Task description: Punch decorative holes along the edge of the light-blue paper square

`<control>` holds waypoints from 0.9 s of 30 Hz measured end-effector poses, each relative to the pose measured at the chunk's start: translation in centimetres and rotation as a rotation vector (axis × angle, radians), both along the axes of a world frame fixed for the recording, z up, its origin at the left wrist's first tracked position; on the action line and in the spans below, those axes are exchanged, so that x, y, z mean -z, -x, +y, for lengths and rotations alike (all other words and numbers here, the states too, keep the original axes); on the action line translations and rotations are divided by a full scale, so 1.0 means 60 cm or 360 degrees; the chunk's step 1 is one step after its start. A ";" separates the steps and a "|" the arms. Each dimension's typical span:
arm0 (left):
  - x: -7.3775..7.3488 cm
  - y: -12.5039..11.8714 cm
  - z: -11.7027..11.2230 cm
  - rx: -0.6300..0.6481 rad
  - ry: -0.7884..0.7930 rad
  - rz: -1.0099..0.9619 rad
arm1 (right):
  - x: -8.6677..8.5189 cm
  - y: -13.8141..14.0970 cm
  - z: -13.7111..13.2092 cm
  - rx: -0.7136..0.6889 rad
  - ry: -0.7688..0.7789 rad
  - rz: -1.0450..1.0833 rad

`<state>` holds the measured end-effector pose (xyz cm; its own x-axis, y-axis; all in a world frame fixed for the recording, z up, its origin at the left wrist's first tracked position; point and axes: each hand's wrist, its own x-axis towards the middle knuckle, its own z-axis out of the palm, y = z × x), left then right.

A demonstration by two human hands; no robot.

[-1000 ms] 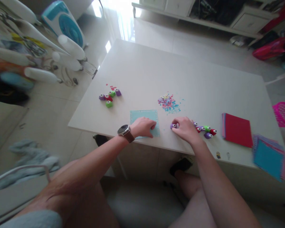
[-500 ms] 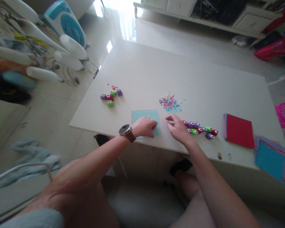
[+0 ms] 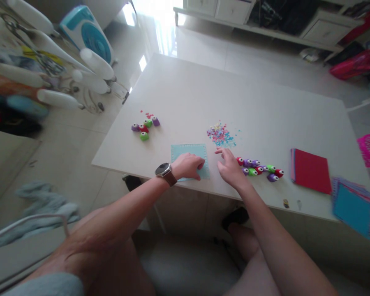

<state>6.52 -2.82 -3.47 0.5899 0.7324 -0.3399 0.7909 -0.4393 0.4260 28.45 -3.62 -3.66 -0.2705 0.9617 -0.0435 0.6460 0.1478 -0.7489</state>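
Note:
A light blue sheet of paper with small holes punched along its edges lies at the front edge of the table. My left hand, with a watch at the wrist, rests over the sheet, fingers curled down. Whatever may be under those fingers is hidden. Just right of the sheet, my right hand is open, index finger stretched out, thumb apart, nothing visible in it. Beyond its fingertips lies a pile of coloured paper cutouts. Several small craft punches with eye-like knobs stand to its right.
More punches stand at the left, near a few red cutouts. Further right are a stack of red-topped paper and punched coloured sheets. Two small trinkets lie near the front edge of the white table.
My right index finger has straightened a little, and the hand has barely shifted. My left hand stays over the blue sheet. The whole view has moved slightly.

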 end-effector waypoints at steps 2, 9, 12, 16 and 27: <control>-0.001 0.001 -0.001 0.0005 -0.0004 -0.0006 | 0.002 0.000 0.002 -0.0048 -0.0067 0.0012; 0.001 0.009 -0.011 0.0052 -0.0011 -0.0057 | 0.005 0.006 -0.017 -0.0278 -0.0091 -0.0223; -0.004 0.011 -0.025 0.0090 -0.0058 -0.0100 | 0.012 0.017 -0.038 -0.0362 -0.0169 -0.0266; -0.013 0.000 -0.062 0.0076 -0.0230 -0.0028 | 0.022 0.037 -0.063 0.0039 0.0011 -0.0119; 0.028 -0.014 -0.160 0.0044 -0.0292 -0.0106 | 0.045 0.062 -0.123 0.0598 0.0454 0.0202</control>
